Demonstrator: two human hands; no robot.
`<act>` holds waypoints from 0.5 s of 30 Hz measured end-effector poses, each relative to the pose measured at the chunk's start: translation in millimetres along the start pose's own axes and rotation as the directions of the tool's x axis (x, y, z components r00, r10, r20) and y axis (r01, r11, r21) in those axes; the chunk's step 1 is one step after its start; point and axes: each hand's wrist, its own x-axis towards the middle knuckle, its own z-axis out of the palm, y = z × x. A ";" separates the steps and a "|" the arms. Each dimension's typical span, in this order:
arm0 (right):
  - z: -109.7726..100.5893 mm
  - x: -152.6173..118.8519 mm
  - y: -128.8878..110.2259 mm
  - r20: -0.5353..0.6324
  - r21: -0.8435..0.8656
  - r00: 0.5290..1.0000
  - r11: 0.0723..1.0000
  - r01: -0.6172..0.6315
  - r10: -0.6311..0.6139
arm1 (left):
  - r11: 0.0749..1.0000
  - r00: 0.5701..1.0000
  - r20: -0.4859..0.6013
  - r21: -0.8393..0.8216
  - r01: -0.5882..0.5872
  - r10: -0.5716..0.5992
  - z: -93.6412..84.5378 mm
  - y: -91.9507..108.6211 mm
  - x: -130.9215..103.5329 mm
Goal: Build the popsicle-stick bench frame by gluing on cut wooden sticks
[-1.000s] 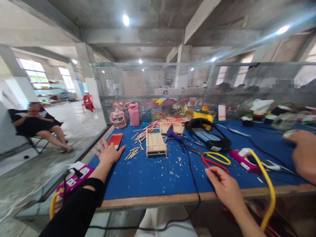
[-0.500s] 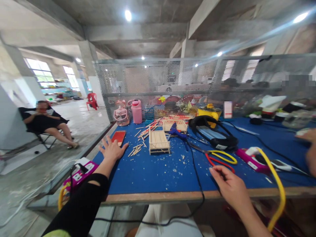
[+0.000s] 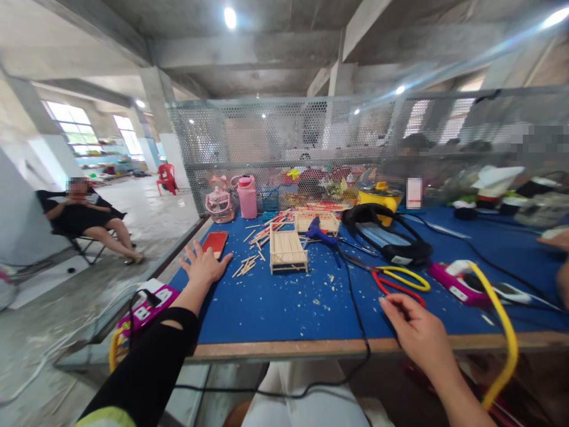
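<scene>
My left hand [image 3: 202, 270] lies with fingers spread on the blue table, its fingertips at the near edge of a flat red rectangle [image 3: 216, 244] that looks like a phone. Over the front right of the table, my right hand [image 3: 415, 323] is closed, thumb and fingertips together; whatever they hold, if anything, is hidden. Just beyond it are scissors [image 3: 402, 270] with one yellow and one red handle. Mid-table stands a small bed-like frame of wooden sticks [image 3: 288, 252]. Behind it is a second stick frame [image 3: 317, 222], with a blue glue gun [image 3: 322, 232] against it.
Loose wooden sticks [image 3: 245, 265] lie left of the frames. A pink bottle [image 3: 247, 197], a yellow pot [image 3: 377, 198] and a black headset-like visor [image 3: 386, 237] stand farther back. Purple power strips [image 3: 457, 284] and cables cross the edges. A person [image 3: 89, 219] sits at left; another person's hand [image 3: 558, 240] shows at right.
The camera view has shifted very slightly. Both hands keep the same pose, and the things on the table stay where they were.
</scene>
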 end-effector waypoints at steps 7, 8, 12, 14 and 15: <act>-0.7 0.6 -1.8 0.004 -0.005 1.000 1.000 -0.005 0.005 | 1.000 1.000 0.012 0.004 0.012 -0.012 -2.4 1.4 -0.2; -0.6 0.8 -1.6 0.005 -0.005 1.000 1.000 -0.013 0.013 | 1.000 1.000 0.014 0.004 0.011 -0.011 -2.6 1.5 -0.2; -0.3 1.3 -0.7 0.013 -0.002 1.000 1.000 -0.024 0.024 | 1.000 1.000 0.016 -0.005 0.003 -0.003 -3.3 1.7 -1.0; -0.4 0.1 -0.8 0.007 -0.001 1.000 1.000 -0.024 0.024 | 1.000 1.000 0.010 -0.013 -0.007 0.007 -3.8 1.5 -1.8; -0.6 -0.9 -1.2 0.001 -0.002 1.000 1.000 -0.026 0.026 | 1.000 1.000 0.007 -0.017 -0.014 0.014 -3.9 1.3 -2.4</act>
